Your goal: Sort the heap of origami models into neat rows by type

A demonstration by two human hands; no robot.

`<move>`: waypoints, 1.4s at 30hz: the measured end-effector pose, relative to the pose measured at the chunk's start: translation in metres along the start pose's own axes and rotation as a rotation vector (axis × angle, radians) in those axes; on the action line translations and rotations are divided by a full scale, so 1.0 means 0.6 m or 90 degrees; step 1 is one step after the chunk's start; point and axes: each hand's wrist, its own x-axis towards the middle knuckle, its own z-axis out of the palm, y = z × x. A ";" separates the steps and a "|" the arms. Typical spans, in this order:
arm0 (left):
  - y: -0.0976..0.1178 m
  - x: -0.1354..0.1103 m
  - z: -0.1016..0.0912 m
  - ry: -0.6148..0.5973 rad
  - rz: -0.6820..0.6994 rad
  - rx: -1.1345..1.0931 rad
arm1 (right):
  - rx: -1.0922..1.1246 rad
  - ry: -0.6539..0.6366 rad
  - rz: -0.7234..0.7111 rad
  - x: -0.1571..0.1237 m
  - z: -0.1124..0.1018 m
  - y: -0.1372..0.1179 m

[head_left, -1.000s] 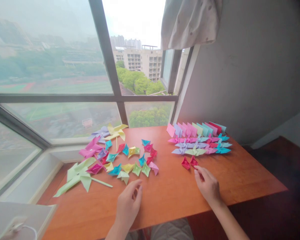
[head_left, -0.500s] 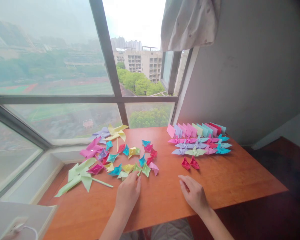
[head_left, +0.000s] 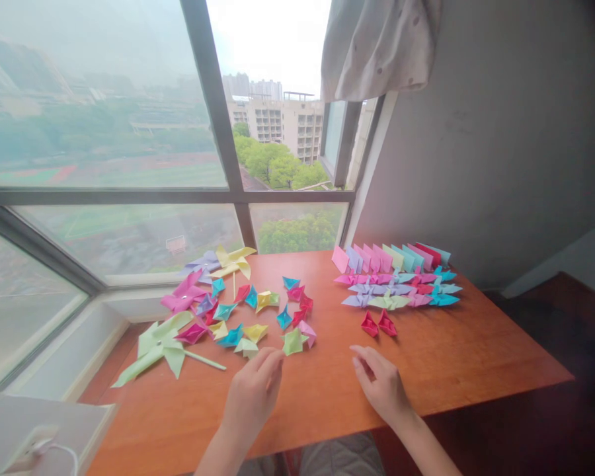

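There are four pinwheels (head_left: 161, 342), two hands (head_left: 250, 390) — and, at the right, two red boats (head_left: 369, 324).

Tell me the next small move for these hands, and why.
I'd probably bring the green boat across toward the right hand. The left hand appears to pinch that boat's near corner at its fingertips, while the right hand is half curled with nothing visible in it, just nearer the viewer than the two red boats.
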 end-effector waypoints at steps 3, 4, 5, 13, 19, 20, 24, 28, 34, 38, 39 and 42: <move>0.014 -0.007 0.011 -0.078 0.058 -0.026 | 0.058 -0.061 -0.006 0.008 -0.005 -0.031; 0.019 -0.009 0.016 -0.102 0.074 -0.030 | 0.068 -0.085 -0.020 0.010 -0.009 -0.041; 0.024 -0.010 0.021 -0.124 0.087 -0.033 | 0.070 -0.106 -0.040 0.012 -0.012 -0.052; 0.041 -0.016 0.041 -0.180 0.115 -0.097 | -0.021 -0.186 -0.160 0.010 -0.031 -0.088; 0.032 -0.023 0.049 -0.165 0.085 -0.161 | -0.049 -0.198 -0.183 0.003 -0.041 -0.084; 0.030 -0.025 0.050 -0.154 0.069 -0.166 | -0.049 -0.188 -0.178 0.002 -0.044 -0.079; 0.018 -0.033 0.055 -0.144 0.021 -0.189 | -0.055 -0.070 -0.102 -0.005 -0.070 -0.032; 0.009 -0.039 0.061 -0.186 -0.002 -0.165 | -0.137 0.100 0.008 -0.008 -0.111 0.051; 0.006 -0.044 0.067 -0.208 -0.027 -0.148 | -0.298 0.163 0.142 -0.007 -0.137 0.153; 0.003 -0.046 0.069 -0.201 -0.034 -0.156 | -0.313 0.139 0.173 -0.006 -0.124 0.182; 0.002 -0.046 0.069 -0.202 -0.036 -0.155 | -0.313 0.136 0.174 -0.006 -0.120 0.186; 0.003 -0.046 0.069 -0.206 -0.039 -0.151 | -0.325 0.137 0.171 -0.003 -0.111 0.193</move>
